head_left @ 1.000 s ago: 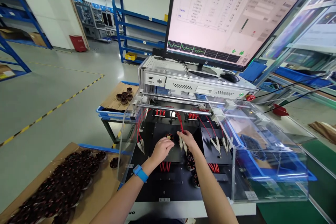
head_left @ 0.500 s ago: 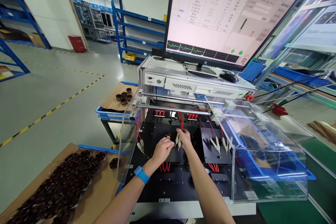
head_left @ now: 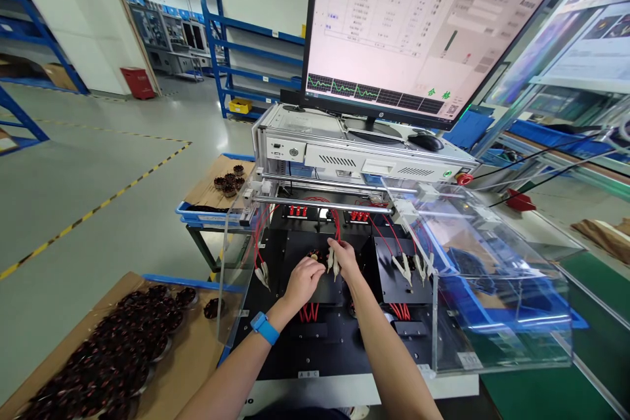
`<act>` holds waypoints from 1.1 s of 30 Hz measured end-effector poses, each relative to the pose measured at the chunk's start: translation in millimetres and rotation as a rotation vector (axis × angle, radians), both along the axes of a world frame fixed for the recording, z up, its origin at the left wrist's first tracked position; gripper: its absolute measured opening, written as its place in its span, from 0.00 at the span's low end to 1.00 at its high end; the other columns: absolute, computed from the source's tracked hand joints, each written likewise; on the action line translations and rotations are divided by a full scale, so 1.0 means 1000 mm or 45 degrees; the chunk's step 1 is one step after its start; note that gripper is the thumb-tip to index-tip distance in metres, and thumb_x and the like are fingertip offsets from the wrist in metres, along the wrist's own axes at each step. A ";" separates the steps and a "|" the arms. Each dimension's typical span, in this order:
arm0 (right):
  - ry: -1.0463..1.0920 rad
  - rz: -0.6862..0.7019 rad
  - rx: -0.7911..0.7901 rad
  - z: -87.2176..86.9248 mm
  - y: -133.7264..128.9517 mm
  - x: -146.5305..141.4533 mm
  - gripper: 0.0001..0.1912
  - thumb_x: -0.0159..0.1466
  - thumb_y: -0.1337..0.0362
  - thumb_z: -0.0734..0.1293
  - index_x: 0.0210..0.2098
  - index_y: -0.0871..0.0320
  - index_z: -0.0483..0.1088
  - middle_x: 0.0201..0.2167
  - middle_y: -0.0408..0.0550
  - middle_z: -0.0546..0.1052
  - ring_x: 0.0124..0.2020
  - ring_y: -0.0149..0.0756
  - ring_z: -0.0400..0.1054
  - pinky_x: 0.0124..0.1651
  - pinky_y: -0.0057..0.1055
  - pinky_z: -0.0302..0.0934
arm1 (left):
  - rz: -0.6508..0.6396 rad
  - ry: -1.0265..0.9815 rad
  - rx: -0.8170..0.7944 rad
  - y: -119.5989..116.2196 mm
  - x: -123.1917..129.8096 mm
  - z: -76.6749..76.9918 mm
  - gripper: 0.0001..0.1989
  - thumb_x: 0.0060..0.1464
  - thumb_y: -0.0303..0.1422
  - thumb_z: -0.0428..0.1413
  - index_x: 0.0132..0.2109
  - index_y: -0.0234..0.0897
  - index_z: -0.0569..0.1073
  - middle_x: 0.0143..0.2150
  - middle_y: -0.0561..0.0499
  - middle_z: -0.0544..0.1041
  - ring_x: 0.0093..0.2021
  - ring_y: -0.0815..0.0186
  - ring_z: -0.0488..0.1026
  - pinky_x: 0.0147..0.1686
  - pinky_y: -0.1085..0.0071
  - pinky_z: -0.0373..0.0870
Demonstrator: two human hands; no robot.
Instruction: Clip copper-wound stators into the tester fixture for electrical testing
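My left hand (head_left: pixel 304 281) is closed, fingertips pinched near a dark round coil part (head_left: pixel 315 254) on the left black plate (head_left: pixel 298 241); what the fingers hold is too small to tell. My right hand (head_left: pixel 345 257) closes on white clips (head_left: pixel 333 264) that hang from red wires (head_left: pixel 336 220), just right of the left hand. Another pair of white clips (head_left: pixel 263 273) lies at the left side of the fixture. More white clips (head_left: pixel 404 270) rest at a second coil part on the right black plate (head_left: pixel 394 289).
A monitor (head_left: pixel 384 59) stands on the machine above the hands. Clear plastic panels (head_left: pixel 497 321) flank the fixture. Many dark coils (head_left: pixel 113 348) lie on cardboard at lower left, and a blue tray (head_left: pixel 197 215) stands behind. A red button (head_left: pixel 464 179) is at the right.
The camera view has shifted slightly. Both hands stay in nearly the same place at the left plate, and the clips remain in the right hand.
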State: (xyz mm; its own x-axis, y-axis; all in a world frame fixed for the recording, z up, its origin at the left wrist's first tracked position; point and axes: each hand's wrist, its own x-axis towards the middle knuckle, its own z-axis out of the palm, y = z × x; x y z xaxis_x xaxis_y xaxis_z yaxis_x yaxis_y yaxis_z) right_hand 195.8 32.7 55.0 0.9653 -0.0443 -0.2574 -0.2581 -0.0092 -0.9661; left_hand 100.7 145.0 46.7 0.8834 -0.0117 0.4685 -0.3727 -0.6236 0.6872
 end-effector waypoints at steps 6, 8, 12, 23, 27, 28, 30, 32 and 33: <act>0.140 -0.192 0.311 -0.010 0.005 -0.008 0.09 0.56 0.57 0.60 0.27 0.56 0.59 0.17 0.40 0.67 0.16 0.30 0.61 0.18 0.27 0.57 | 0.104 0.028 -0.257 0.001 -0.002 -0.013 0.08 0.56 0.31 0.50 0.34 0.39 0.73 0.33 0.51 0.74 0.36 0.67 0.71 0.39 0.70 0.68; 0.105 -0.292 0.270 -0.018 0.009 -0.009 0.09 0.56 0.58 0.58 0.25 0.55 0.57 0.16 0.38 0.64 0.16 0.30 0.60 0.19 0.26 0.57 | 0.112 0.013 -0.290 0.000 -0.002 -0.016 0.08 0.55 0.32 0.50 0.35 0.39 0.73 0.34 0.51 0.75 0.37 0.67 0.71 0.40 0.70 0.68; 0.018 -0.447 0.173 -0.030 0.016 -0.008 0.09 0.55 0.57 0.59 0.24 0.55 0.57 0.16 0.38 0.63 0.19 0.30 0.60 0.23 0.26 0.57 | 0.131 -0.006 -0.304 -0.002 -0.003 -0.017 0.08 0.55 0.32 0.50 0.35 0.39 0.74 0.34 0.50 0.75 0.37 0.66 0.72 0.40 0.69 0.69; -0.050 -0.530 0.039 -0.037 0.022 -0.008 0.14 0.52 0.52 0.61 0.26 0.58 0.63 0.21 0.42 0.67 0.23 0.32 0.61 0.27 0.28 0.58 | 0.190 -0.053 -0.283 -0.005 -0.005 -0.012 0.07 0.55 0.31 0.51 0.35 0.38 0.73 0.34 0.49 0.75 0.36 0.66 0.72 0.39 0.67 0.72; -0.102 -0.443 -0.032 -0.039 0.006 -0.008 0.16 0.51 0.51 0.61 0.31 0.58 0.63 0.21 0.40 0.66 0.21 0.31 0.60 0.25 0.28 0.58 | 0.109 -0.105 -0.208 0.000 -0.014 -0.019 0.08 0.56 0.30 0.49 0.36 0.39 0.73 0.37 0.49 0.75 0.40 0.65 0.72 0.43 0.66 0.71; -0.120 -0.422 -0.062 -0.038 0.001 -0.008 0.17 0.51 0.51 0.62 0.32 0.58 0.63 0.21 0.40 0.67 0.21 0.32 0.60 0.26 0.28 0.58 | 0.097 -0.128 -0.186 0.004 -0.020 -0.023 0.09 0.56 0.30 0.48 0.37 0.40 0.73 0.38 0.49 0.75 0.42 0.65 0.71 0.46 0.65 0.70; -0.154 -0.395 -0.142 -0.036 -0.009 -0.011 0.17 0.50 0.51 0.64 0.33 0.57 0.64 0.24 0.41 0.69 0.25 0.33 0.62 0.30 0.29 0.59 | 0.198 -0.170 -0.180 0.014 -0.033 -0.032 0.10 0.56 0.29 0.47 0.40 0.41 0.73 0.42 0.48 0.74 0.47 0.64 0.69 0.51 0.63 0.67; -0.164 -0.359 -0.303 -0.032 -0.016 -0.013 0.18 0.50 0.51 0.64 0.36 0.56 0.65 0.29 0.43 0.71 0.30 0.36 0.65 0.35 0.30 0.58 | 0.523 -0.160 -0.254 0.028 -0.044 -0.046 0.13 0.56 0.31 0.48 0.48 0.40 0.69 0.49 0.44 0.70 0.53 0.60 0.65 0.55 0.58 0.61; -0.160 -0.333 -0.401 -0.031 -0.017 -0.015 0.19 0.51 0.50 0.64 0.38 0.55 0.65 0.31 0.44 0.72 0.33 0.38 0.65 0.37 0.31 0.58 | 0.718 -0.116 -0.323 0.036 -0.047 -0.053 0.18 0.55 0.33 0.49 0.52 0.38 0.64 0.53 0.41 0.66 0.56 0.57 0.61 0.57 0.55 0.57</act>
State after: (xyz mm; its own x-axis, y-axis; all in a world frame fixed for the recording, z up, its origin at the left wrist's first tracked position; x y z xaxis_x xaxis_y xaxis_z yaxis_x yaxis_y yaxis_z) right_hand 181.1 15.6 24.3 0.9342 -0.3491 -0.0732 -0.1711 -0.2584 -0.9508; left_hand 53.6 180.6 -6.5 0.6776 0.5667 0.4688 -0.0975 -0.5626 0.8210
